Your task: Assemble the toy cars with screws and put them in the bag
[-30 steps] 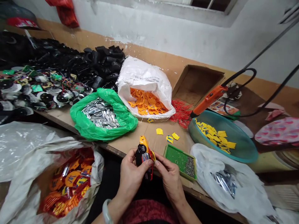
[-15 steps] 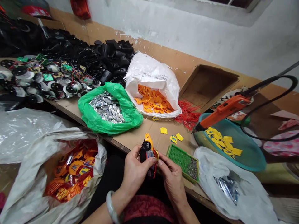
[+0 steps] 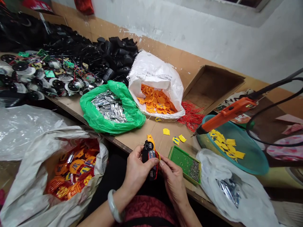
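Observation:
My left hand (image 3: 137, 171) wraps round a black, red and orange plastic toy part (image 3: 149, 149), its thumb lying across the front. A silvery-blue panel shows on the part's face. At its right side, the fingertips of my right hand (image 3: 174, 176) pinch a small yellow piece (image 3: 159, 156) against it; most of that piece is hidden by the fingers. Just right of my hands sits a green perforated tray (image 3: 181, 159) with small screws (image 3: 194, 170) in one end. Several loose yellow pieces (image 3: 166, 131) lie on the table beyond.
A green bag (image 3: 91, 118) of silvery parts and a white sack (image 3: 156, 64) of orange parts stand behind. An orange electric screwdriver (image 3: 227, 115) hangs over a teal basin (image 3: 260, 160) of yellow pieces. Left is a sack (image 3: 30, 170) of orange-red parts; right, a white plastic bag (image 3: 251, 192).
The view has shifted slightly. Both hands keep their hold at nearly the same place, and the toy part's front panel catches less glare.

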Action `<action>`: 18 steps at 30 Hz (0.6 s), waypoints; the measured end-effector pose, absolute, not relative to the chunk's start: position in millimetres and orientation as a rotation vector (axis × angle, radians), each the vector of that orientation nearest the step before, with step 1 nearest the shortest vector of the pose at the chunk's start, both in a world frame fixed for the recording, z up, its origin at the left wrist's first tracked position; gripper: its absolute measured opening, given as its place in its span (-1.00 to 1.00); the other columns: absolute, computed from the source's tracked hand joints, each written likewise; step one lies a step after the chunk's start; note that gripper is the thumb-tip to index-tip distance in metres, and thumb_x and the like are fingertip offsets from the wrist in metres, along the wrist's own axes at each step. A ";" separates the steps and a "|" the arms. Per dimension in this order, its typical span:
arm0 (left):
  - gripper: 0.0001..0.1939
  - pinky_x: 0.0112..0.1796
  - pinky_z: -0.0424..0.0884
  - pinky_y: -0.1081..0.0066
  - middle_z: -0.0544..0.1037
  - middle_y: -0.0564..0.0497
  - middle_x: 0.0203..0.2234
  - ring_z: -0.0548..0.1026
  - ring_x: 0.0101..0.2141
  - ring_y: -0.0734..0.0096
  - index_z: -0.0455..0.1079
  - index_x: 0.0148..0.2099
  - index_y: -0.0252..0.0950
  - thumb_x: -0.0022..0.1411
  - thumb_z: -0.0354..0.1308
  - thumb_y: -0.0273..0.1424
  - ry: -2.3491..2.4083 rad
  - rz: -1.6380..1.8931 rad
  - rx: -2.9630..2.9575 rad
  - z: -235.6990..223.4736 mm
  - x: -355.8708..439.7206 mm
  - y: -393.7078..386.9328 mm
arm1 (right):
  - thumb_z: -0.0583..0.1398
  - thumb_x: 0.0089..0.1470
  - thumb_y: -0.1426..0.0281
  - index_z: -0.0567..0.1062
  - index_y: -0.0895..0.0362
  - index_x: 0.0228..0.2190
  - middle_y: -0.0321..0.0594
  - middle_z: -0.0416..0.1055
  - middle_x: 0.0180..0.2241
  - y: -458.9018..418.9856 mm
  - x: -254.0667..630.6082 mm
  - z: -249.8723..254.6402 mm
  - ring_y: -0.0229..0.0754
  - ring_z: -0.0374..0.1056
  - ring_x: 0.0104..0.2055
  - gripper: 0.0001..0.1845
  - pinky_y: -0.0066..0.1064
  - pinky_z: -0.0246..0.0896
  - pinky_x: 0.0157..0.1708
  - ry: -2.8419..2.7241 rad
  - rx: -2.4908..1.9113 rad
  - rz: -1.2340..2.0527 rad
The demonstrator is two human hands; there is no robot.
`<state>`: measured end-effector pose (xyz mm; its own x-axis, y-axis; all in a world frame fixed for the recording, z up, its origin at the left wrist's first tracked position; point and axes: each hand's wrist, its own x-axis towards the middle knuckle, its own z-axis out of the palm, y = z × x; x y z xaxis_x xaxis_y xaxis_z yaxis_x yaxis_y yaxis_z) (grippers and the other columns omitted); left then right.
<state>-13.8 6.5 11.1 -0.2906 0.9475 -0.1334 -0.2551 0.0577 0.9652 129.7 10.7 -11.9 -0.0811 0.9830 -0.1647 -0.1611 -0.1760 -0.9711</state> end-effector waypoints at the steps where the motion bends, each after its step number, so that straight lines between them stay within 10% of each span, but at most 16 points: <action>1: -0.70 -0.34 0.41 0.39 0.62 0.00 -0.39 0.52 -0.38 0.29 0.46 -0.26 -0.30 -0.09 0.42 -0.42 1.281 1.463 0.786 11.4 -13.9 6.4 | 0.40 0.05 0.19 0.70 0.05 -0.14 -0.10 0.66 -0.13 10.8 129.6 -12.0 0.14 0.50 0.09 -0.66 0.05 0.29 0.21 -1.041 -1.172 1.460; 18: -0.69 -0.28 0.43 0.36 0.62 -0.02 -0.35 0.53 -0.35 0.29 0.44 -0.22 -0.32 -0.05 0.40 -0.42 1.269 1.436 0.801 8.0 -15.6 6.3 | 0.35 0.12 0.23 0.70 0.02 -0.14 -0.12 0.63 -0.09 10.3 126.8 -2.5 0.04 0.53 -0.03 -0.73 -0.15 0.44 0.04 -1.290 -1.179 1.302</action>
<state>-15.6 6.3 8.0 -0.2644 0.9544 -0.1386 -0.2549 0.0695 0.9645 126.8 10.3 -2.5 -0.1116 0.9935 -0.0226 0.0129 -0.0212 -0.9997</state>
